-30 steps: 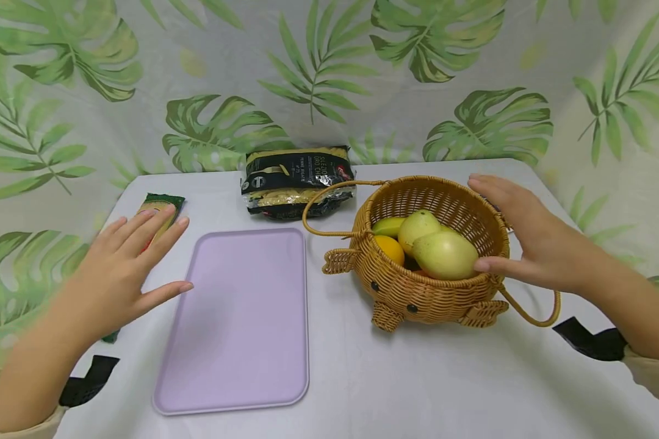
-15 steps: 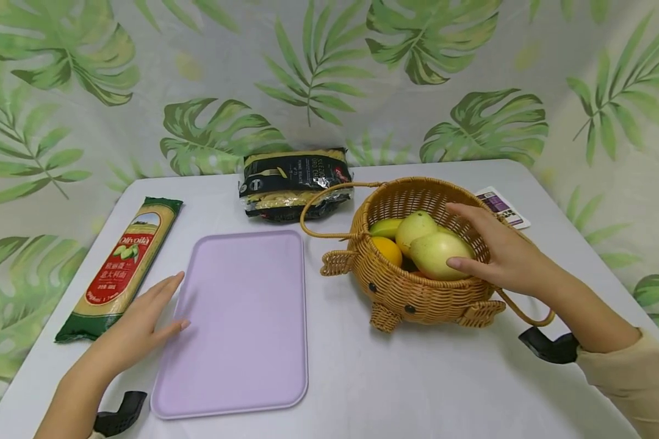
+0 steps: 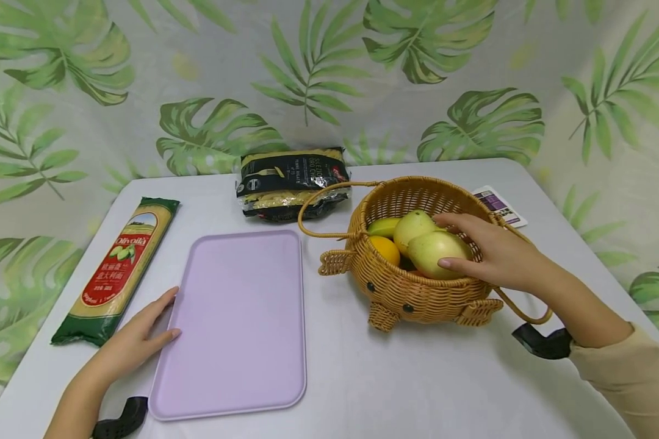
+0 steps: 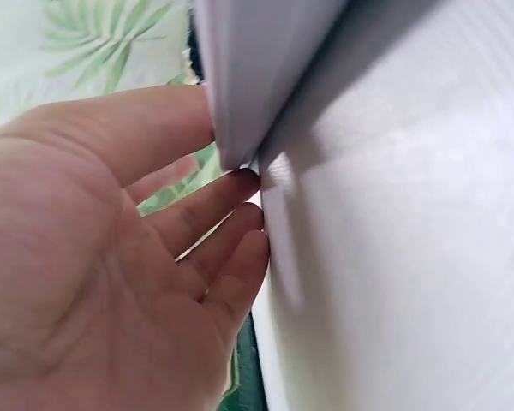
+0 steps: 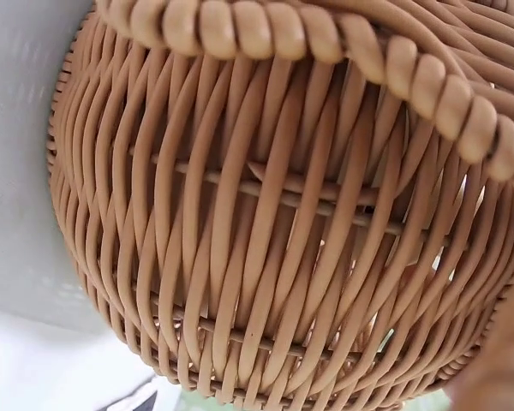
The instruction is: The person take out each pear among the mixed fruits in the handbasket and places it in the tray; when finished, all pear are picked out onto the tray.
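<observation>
Right hand (image 3: 491, 253) inside wicker basket (image 3: 423, 302), spanning front pear (image 3: 432, 254), thumb over near side; cannot tell whether grip closed on it. Second pear (image 3: 414, 227), orange (image 3: 385, 249) also in basket. Left of basket: lilac tray (image 3: 236, 323), left hand (image 3: 137, 340) touching edge, fingers loosely extended; farther left, Olivoilà spaghetti pack (image 3: 118, 271).

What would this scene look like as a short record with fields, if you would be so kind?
Surface: white table, leaf-print cloth behind
Left hand: touches the left rim of the lilac tray
Right hand: inside the rim of the wicker basket, at the front pear; grip unclear
Also in basket: rear pear, orange fruit, yellow-green fruit; anything lower mostly hidden
Left of tray: Olivoilà pasta pack, lying flat
Behind tray: black penne pack
Behind basket, rightward: printed card, partly hidden
</observation>
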`<action>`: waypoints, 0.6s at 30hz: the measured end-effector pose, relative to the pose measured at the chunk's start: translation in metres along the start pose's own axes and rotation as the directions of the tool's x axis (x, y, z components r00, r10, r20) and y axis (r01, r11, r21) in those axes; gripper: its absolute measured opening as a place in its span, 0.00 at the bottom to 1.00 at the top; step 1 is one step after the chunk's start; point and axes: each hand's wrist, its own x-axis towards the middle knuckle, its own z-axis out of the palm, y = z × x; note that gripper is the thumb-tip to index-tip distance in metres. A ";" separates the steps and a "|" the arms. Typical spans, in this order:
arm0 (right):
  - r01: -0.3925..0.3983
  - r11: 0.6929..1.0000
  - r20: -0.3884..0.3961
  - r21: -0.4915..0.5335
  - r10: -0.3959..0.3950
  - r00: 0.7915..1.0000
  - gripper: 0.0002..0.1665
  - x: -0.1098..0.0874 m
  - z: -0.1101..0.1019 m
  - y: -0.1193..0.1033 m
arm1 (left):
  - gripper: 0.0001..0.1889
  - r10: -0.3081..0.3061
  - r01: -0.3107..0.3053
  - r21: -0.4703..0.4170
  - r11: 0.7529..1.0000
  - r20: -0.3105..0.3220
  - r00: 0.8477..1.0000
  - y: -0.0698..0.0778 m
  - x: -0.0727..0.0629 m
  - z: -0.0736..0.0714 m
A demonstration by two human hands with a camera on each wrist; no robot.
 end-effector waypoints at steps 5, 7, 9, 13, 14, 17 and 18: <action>-0.027 0.999 0.014 -0.019 0.028 1.000 0.36 0.002 0.002 0.001 | 0.37 -0.037 0.035 -0.085 0.996 -0.012 0.999 -0.007 -0.003 0.002; -0.035 0.999 0.022 -0.022 0.035 0.999 0.36 0.002 0.002 0.001 | 0.36 -0.060 0.058 -0.118 0.991 -0.010 0.998 -0.009 -0.004 0.003; -0.027 0.999 0.038 -0.021 0.028 0.999 0.35 0.003 0.001 0.001 | 0.35 -0.075 0.073 -0.132 0.989 -0.012 0.997 -0.010 -0.005 0.004; -0.002 1.000 0.060 -0.020 0.003 0.998 0.33 0.005 0.000 0.000 | 0.34 -0.064 0.060 -0.148 0.987 -0.020 0.998 -0.012 -0.006 0.005; 0.002 1.000 0.064 -0.021 -0.001 0.998 0.32 0.005 0.000 0.000 | 0.34 -0.064 0.060 -0.147 0.987 -0.021 0.998 -0.012 -0.006 0.005; 0.000 1.000 0.069 -0.021 0.001 0.998 0.30 0.006 -0.001 0.000 | 0.34 -0.055 0.051 -0.152 0.987 -0.025 0.998 -0.013 -0.006 0.006; -0.003 1.000 0.072 -0.020 0.005 0.997 0.30 0.007 -0.001 -0.001 | 0.34 -0.057 0.053 -0.152 0.987 -0.025 0.998 -0.013 -0.006 0.006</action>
